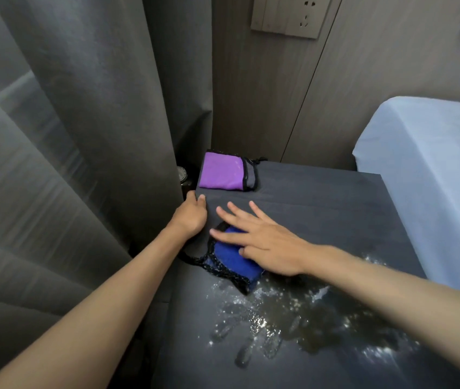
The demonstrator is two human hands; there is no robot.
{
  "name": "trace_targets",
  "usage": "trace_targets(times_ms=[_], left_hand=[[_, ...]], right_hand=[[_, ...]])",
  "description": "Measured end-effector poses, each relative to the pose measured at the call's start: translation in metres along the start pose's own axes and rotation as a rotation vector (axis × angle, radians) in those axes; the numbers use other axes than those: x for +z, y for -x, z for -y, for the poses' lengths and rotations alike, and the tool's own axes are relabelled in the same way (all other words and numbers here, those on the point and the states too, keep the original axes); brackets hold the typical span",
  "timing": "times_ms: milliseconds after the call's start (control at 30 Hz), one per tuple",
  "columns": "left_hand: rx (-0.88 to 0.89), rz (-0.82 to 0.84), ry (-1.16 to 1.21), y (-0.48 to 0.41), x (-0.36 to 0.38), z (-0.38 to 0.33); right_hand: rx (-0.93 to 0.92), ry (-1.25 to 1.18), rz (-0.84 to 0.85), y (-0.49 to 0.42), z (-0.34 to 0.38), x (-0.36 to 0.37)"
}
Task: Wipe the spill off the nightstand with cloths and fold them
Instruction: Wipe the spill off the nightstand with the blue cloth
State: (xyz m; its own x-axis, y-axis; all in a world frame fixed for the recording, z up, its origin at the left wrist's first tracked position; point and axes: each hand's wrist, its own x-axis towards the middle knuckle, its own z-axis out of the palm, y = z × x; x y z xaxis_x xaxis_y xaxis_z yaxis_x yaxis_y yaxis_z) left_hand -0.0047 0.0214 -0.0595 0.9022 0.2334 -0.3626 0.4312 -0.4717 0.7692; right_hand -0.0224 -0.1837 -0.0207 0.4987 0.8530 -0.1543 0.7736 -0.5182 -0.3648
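Observation:
A dark grey nightstand fills the lower middle of the head view. A wet spill glistens across its near half. A bunched blue cloth with black trim lies near the left edge, at the spill's far side. My right hand presses flat on the blue cloth, fingers spread. My left hand curls over the nightstand's left edge, just left of the blue cloth. A folded purple cloth with a grey band sits at the back left corner, apart from both hands.
A grey curtain hangs close along the left side. A bed with a pale sheet borders the nightstand on the right. A wall socket panel is on the wood-grain wall behind. A small round object shows behind the curtain's edge.

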Motion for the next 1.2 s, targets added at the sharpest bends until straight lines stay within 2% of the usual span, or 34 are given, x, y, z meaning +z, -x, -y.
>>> trace_targets(times_ms=[67,133,167,233,367,467,567,633,767,1000,1200], left_hand=[[-0.01,-0.025,-0.045,-0.001,0.003,-0.003],[-0.004,-0.062,-0.066,-0.002,0.006,-0.005],[0.011,-0.08,-0.084,-0.003,0.007,-0.005],[0.086,-0.117,-0.154,0.0,0.01,-0.002],[0.429,-0.248,-0.272,0.006,0.016,0.003],[0.611,-0.269,-0.305,-0.001,0.018,0.005],[0.643,-0.226,-0.312,-0.007,0.017,0.007],[0.617,-0.203,-0.246,-0.007,0.015,0.008],[0.655,-0.206,-0.286,-0.008,0.015,0.011],[0.704,-0.229,-0.388,-0.006,0.015,0.013],[0.705,-0.24,-0.399,-0.005,0.016,0.014]], right_hand=[[0.319,-0.072,-0.234,-0.001,0.018,0.012],[0.597,-0.047,-0.228,-0.011,0.041,0.03],[0.662,0.01,-0.212,-0.017,0.049,0.038],[0.701,0.135,-0.212,-0.023,0.055,0.044],[0.797,0.188,-0.065,-0.026,0.059,0.032],[0.86,0.124,0.031,-0.039,0.068,0.023],[0.908,-0.024,0.012,-0.055,0.067,0.018],[0.897,-0.072,-0.078,-0.056,0.067,0.025],[0.722,0.058,-0.223,-0.04,0.058,0.048],[0.371,0.175,-0.143,-0.004,0.025,0.039],[0.248,0.205,-0.115,0.012,0.006,0.036]])
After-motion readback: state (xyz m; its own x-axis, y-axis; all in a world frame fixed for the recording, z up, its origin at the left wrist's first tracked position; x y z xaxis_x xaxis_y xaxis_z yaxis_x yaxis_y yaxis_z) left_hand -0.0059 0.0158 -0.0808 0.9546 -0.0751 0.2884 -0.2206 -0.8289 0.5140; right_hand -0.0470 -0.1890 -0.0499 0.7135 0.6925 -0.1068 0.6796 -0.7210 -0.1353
